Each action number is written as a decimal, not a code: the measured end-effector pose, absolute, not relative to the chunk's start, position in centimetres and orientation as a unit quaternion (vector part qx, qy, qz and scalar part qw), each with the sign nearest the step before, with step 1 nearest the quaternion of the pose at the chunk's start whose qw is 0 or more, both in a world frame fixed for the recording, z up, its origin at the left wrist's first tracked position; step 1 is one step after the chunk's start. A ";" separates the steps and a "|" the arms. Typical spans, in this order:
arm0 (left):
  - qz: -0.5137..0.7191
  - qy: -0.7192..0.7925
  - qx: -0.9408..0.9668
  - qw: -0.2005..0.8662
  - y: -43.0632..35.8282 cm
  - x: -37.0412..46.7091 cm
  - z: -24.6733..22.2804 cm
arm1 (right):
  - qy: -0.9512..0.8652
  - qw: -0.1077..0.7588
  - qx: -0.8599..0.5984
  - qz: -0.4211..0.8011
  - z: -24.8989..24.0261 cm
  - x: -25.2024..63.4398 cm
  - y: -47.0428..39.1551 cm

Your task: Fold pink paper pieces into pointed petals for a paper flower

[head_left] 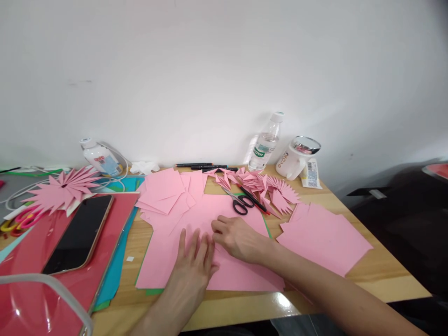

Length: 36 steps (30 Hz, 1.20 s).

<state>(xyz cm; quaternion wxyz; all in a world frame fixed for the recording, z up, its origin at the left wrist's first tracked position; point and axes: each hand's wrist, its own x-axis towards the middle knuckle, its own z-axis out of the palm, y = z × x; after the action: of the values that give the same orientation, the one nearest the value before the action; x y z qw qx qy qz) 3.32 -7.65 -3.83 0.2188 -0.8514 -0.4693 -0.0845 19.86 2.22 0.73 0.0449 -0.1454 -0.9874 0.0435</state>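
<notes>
My left hand (196,256) lies on a large pink paper sheet (248,275), fingers stretched out and slightly apart. Beside it, my right hand (238,238) presses down on the pink paper with its fingers curled closed. What its fingertips hold, if anything, blends into the pink beneath and cannot be made out. Black-handled scissors (241,204) rest just beyond the right hand, with a dark pen (252,198) alongside. Behind the left hand is a loose pile of pink paper squares (164,191). More pink sheets (325,238) lie to the right, near my right forearm.
Folded pink paper pieces (276,186) curve along the back, before a water bottle (265,144) and a white mug (296,158). Leftward are a phone (80,233) on a red packet (115,219), a pink paper pinwheel shape (65,186) and a white bottle (101,158). A wall stands behind.
</notes>
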 end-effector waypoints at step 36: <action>-0.124 -0.469 -0.857 0.172 -8.5 4.7 -3.3 | -0.976 -0.080 -0.155 0.129 2.6 15.5 4.8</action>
<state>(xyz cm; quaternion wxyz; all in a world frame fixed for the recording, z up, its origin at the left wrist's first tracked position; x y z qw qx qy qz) 4.70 -8.46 -3.29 0.1722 -0.8574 -0.4687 -0.1243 15.52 4.80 2.58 -0.0802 -0.1549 -0.9762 0.1291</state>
